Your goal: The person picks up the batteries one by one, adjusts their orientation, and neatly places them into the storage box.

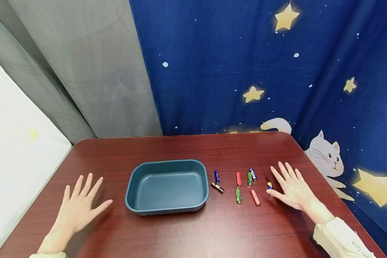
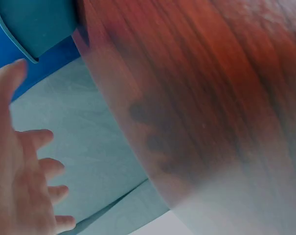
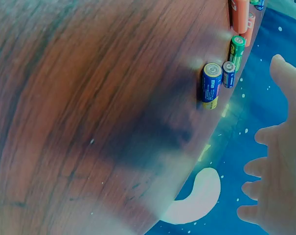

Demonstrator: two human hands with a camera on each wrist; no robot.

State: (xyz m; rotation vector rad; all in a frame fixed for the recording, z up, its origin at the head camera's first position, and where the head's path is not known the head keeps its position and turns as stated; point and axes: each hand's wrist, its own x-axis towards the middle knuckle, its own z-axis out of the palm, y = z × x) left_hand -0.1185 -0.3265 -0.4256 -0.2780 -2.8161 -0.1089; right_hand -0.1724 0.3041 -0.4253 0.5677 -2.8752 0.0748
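Blue tray (image 1: 167,206) left of scattered batteries (image 1: 238,195)

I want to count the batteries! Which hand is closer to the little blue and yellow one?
The right hand. It lies flat on the table with the blue and yellow battery right beside its thumb. The left hand rests flat far off, beyond the teal tray.

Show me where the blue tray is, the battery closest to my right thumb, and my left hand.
Blue tray (image 1: 133,179): head view, on its left wall.
Battery by the right thumb (image 1: 270,185): head view, on the middle of its blue and yellow body.
Left hand (image 1: 77,208): head view, on the back of the hand, flat on the table.
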